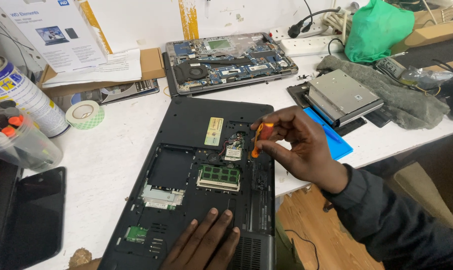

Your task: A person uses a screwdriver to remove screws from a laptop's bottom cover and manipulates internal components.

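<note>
A black laptop (186, 125) lies upside down on the white table (106, 165), its bottom cover off. Inside show a green memory module (219, 174), a small wireless card (233, 151) and an empty drive bay (170, 167). My right hand (299, 147) grips a small orange-handled screwdriver (260, 137), held upright with its tip at the laptop's base, right of the wireless card. My left hand (206, 242) rests flat on the laptop's near edge, fingers spread, holding nothing.
A second opened laptop (229, 62) with bare circuit board lies behind. An optical drive (342, 96) sits on a blue mat at right, beside a grey cloth (401, 97). At left stand a tape roll (85, 114), a spray can (21, 95) and a dark tablet (31, 215).
</note>
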